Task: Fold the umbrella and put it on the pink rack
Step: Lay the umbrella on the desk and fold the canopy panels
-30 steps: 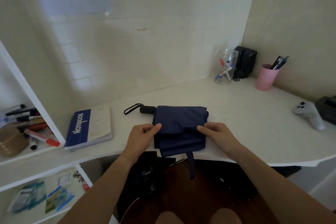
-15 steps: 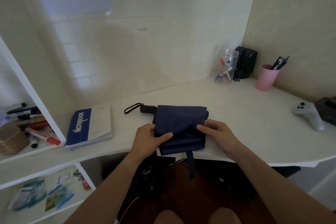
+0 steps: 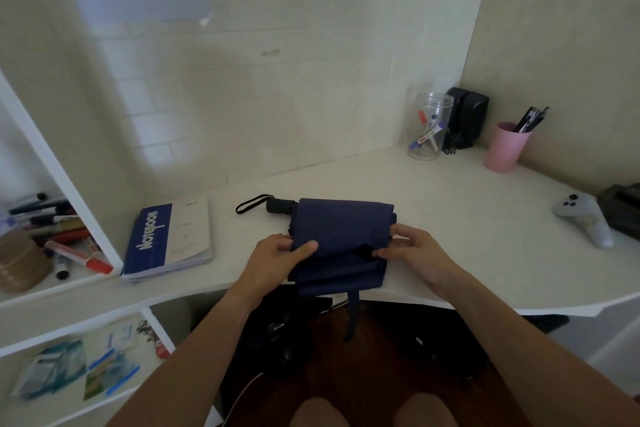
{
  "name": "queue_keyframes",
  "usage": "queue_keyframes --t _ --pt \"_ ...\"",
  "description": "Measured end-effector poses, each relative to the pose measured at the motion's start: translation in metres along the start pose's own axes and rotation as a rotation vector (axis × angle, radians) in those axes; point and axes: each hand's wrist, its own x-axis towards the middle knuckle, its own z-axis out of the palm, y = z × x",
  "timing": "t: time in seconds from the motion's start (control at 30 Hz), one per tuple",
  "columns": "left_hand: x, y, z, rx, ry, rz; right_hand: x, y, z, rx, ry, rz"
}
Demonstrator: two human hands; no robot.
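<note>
I see open desk [image 3: 450,218] between the umbrella [image 3: 341,236] and the game controller [image 3: 585,218] on my right, wide enough for a hand to pass. On my left, the notebook [image 3: 168,239] lies near the umbrella's handle, and a white shelf upright [image 3: 62,177] walls that side. The far corner is crowded by a clear jar [image 3: 429,128], a black speaker [image 3: 465,116] and a pink cup [image 3: 505,147].

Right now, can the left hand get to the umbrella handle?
Probably yes. The left hand grips the umbrella fabric just in front of the handle, and bare desk lies between them. It would have to let go first.
</note>
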Motion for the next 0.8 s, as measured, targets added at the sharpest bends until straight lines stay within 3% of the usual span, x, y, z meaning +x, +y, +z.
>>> queue_keyframes --t 0.2,0.37,0.57,0.7,0.8 --pt "-0.003 -0.005 -0.001 0.264 0.102 0.084 0.0 0.003 0.007 -0.157 0.127 0.011" --pt "-0.001 -0.012 0.002 0.236 0.179 0.077 -0.001 0.003 0.013 -0.192 0.2 0.013" --pt "0.002 -0.023 0.0 0.333 0.185 0.094 0.001 0.01 0.017 -0.468 0.23 -0.033" --pt "-0.003 -0.025 -0.003 0.331 0.203 0.275 -0.002 0.009 0.022 -0.679 0.245 -0.097" --pt "0.01 -0.018 -0.009 0.511 -0.059 0.545 -0.005 0.009 0.018 -0.569 0.294 -0.14"
